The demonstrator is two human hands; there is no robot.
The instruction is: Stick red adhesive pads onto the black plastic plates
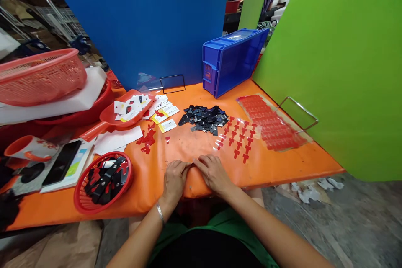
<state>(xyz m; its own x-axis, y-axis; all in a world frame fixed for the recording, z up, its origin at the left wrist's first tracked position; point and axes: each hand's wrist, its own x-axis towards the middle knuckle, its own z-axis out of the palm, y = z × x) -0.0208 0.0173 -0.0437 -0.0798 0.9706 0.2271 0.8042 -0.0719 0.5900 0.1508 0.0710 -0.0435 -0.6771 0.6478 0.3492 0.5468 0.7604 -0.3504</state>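
Near the front edge of the orange table, my left hand (173,181) and my right hand (215,174) meet fingertip to fingertip. Both are closed on a small black plate (191,164), mostly hidden by the fingers. Ahead of them lies a loose pile of black plates (205,118) with cut corners. To the right, red T-shaped stickers (238,144) sit in rows on a clear sheet. Left of the pile is a heap of red scraps (147,139), and a single red piece (167,139) lies apart from it.
A red basket (129,184) with black and red pieces stands at left. Behind it are a red dustpan (106,117) with paper scraps, a phone (63,163) and a mug (28,148). A blue bin (216,69) rests on its side at the back; a red sticker sheet (270,123) lies right.
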